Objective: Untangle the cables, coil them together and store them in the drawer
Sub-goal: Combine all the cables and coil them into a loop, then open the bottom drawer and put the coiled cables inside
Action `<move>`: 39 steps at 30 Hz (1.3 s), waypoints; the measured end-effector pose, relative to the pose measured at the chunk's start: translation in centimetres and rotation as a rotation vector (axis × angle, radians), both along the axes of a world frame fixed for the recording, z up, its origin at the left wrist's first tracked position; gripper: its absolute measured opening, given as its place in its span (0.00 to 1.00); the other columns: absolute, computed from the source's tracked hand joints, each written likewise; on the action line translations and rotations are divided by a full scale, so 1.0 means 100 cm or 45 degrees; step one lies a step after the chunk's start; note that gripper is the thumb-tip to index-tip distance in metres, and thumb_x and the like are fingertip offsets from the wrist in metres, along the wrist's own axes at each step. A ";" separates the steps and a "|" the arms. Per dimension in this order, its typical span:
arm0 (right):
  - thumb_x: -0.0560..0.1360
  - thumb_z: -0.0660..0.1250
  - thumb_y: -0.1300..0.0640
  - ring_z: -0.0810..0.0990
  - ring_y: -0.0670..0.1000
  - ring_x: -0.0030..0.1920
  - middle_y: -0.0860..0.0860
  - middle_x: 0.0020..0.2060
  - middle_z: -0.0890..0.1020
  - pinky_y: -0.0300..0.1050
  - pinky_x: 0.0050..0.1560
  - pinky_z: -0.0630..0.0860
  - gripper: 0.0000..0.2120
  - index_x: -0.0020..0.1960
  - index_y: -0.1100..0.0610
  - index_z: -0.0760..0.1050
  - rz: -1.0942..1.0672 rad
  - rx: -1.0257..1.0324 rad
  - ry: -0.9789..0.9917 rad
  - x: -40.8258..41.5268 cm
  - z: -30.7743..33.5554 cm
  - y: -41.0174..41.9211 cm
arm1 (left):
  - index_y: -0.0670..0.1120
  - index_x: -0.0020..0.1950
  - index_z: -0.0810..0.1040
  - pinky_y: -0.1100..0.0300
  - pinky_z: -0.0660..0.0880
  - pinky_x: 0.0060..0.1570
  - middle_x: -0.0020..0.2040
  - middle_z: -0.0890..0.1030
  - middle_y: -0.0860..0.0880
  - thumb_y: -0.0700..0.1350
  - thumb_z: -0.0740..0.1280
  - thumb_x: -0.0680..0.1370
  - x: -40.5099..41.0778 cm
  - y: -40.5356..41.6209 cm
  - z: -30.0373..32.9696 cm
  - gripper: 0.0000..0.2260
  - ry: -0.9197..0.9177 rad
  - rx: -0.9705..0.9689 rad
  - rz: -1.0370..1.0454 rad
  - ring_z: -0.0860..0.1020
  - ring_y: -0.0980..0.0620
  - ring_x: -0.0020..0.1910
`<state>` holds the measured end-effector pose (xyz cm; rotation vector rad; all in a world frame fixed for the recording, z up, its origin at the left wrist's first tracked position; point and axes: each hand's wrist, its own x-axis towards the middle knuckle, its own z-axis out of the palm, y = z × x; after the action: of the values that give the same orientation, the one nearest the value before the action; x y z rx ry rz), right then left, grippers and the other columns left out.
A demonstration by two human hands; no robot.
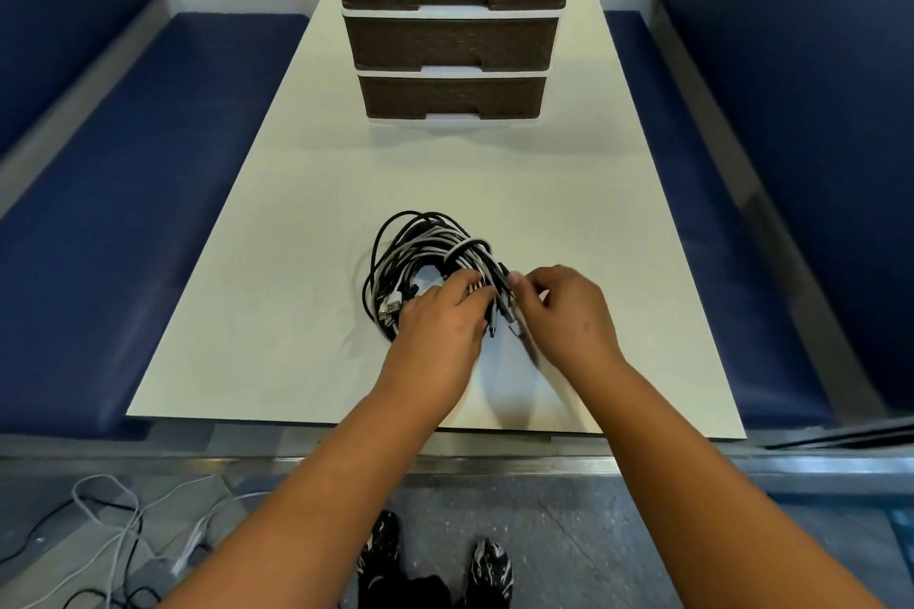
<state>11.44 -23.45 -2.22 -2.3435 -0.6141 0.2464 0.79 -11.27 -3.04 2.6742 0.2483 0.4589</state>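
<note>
cables: black and white cables (425, 252) in one loose coil, lying on the worktop (277, 262) near its front edge, about mid-width.
wrap: one white strand crosses over the coil at its 2 o'clock side.
plugs: several connector ends stick out at the coil's 5 o'clock, between the two hands.
left hand: left hand (442, 317) sits on the coil's 6 o'clock side, fingers curled into the strands and gripping them.
right hand: right hand (564, 312) at the coil's 4 o'clock, thumb and forefinger pinching a dark cable end; other fingers loosely curled.
drawers: brown woven-front drawer unit (452, 40) with white frame stands at the worktop's far end, 12 o'clock from the coil, well apart from it. All visible drawers pushed in; contents not visible.
path: bare worktop between coil and drawer unit.
seats: blue padded benches (148, 193) flank the worktop at 9 and 3 o'clock.
floor: loose white and black floor cables (114, 534) lie at 8 o'clock from the person's shoes (487, 564).
</note>
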 end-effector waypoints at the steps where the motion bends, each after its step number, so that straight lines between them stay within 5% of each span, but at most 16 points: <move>1: 0.80 0.60 0.47 0.77 0.51 0.39 0.50 0.37 0.80 0.46 0.40 0.72 0.18 0.41 0.57 0.79 -0.030 0.033 -0.029 0.005 0.003 0.002 | 0.41 0.61 0.79 0.44 0.78 0.46 0.62 0.78 0.43 0.33 0.71 0.73 0.000 0.001 0.000 0.17 -0.002 -0.002 0.000 0.80 0.40 0.50; 5: 0.80 0.62 0.54 0.78 0.52 0.41 0.51 0.40 0.82 0.44 0.40 0.72 0.12 0.47 0.58 0.81 -0.004 -0.047 0.043 0.024 0.001 0.018 | 0.41 0.61 0.79 0.43 0.78 0.46 0.61 0.78 0.43 0.33 0.71 0.73 0.001 0.001 -0.002 0.17 -0.013 0.000 -0.005 0.80 0.40 0.50; 21: 0.80 0.61 0.56 0.75 0.53 0.40 0.48 0.35 0.76 0.42 0.34 0.65 0.09 0.46 0.58 0.77 0.123 -0.245 0.231 0.024 -0.002 0.006 | 0.41 0.62 0.79 0.43 0.78 0.47 0.63 0.77 0.42 0.35 0.71 0.73 0.004 0.000 -0.005 0.17 0.002 0.034 0.034 0.80 0.38 0.52; 24: 0.79 0.62 0.54 0.77 0.54 0.43 0.52 0.44 0.79 0.41 0.35 0.66 0.07 0.47 0.55 0.76 0.085 -0.189 0.185 0.026 -0.002 0.008 | 0.42 0.63 0.79 0.46 0.75 0.55 0.65 0.76 0.43 0.47 0.69 0.77 -0.003 0.002 0.013 0.16 -0.059 0.062 0.016 0.75 0.40 0.59; 28: 0.80 0.61 0.50 0.78 0.55 0.55 0.54 0.59 0.76 0.42 0.50 0.68 0.15 0.63 0.55 0.74 0.001 -0.043 0.133 0.024 0.005 0.019 | 0.44 0.62 0.80 0.53 0.70 0.58 0.62 0.79 0.45 0.53 0.59 0.81 -0.006 0.030 0.048 0.18 -0.328 0.136 0.155 0.73 0.45 0.60; 34: 0.81 0.57 0.44 0.68 0.59 0.69 0.57 0.69 0.71 0.49 0.67 0.65 0.26 0.74 0.57 0.64 0.025 -0.018 0.107 -0.001 0.008 0.052 | 0.47 0.76 0.64 0.62 0.56 0.67 0.76 0.65 0.47 0.54 0.54 0.84 0.016 0.077 0.028 0.22 0.072 -0.819 0.621 0.62 0.49 0.75; 39: 0.81 0.56 0.45 0.67 0.58 0.71 0.58 0.71 0.70 0.51 0.70 0.64 0.29 0.76 0.60 0.59 0.025 -0.020 0.010 -0.026 -0.004 0.063 | 0.49 0.79 0.57 0.61 0.56 0.70 0.78 0.61 0.50 0.53 0.54 0.84 0.016 0.067 0.013 0.24 0.060 -1.030 0.521 0.60 0.53 0.76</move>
<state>8.87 -17.15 -2.59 -2.3515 -0.6337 0.2705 2.35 -4.57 -1.79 1.8363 0.8107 0.3166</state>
